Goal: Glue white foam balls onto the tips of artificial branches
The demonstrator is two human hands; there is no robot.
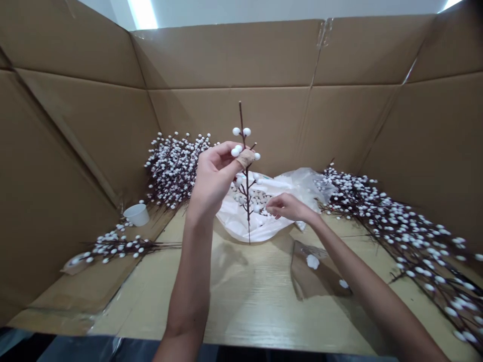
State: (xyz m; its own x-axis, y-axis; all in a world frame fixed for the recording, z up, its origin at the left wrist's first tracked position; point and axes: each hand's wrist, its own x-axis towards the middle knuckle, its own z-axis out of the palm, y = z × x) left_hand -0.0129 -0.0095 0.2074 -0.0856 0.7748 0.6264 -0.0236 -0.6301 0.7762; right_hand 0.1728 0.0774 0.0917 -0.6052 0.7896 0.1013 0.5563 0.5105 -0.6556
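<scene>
My left hand [222,171] pinches an artificial berry branch [247,201] near its upper part and holds it upright. The branch has a dark brown stem with several white berries on short twigs. Tan tape wraps the thumb of this hand. Over a white plastic bag [241,229] filled with loose white berries [260,198] hovers my right hand [287,207], just right of the branch. Its fingertips are pressed together, and whatever lies between them is too small to make out.
Berry branches are heaped at the back left [173,168] and along the right side [388,221]. A smaller bunch [116,246] lies at left by a white cup [137,215] and a tape roll [75,264]. Brown cardboard [313,276] holds white lumps [312,261]. Cardboard walls [234,60] surround the table.
</scene>
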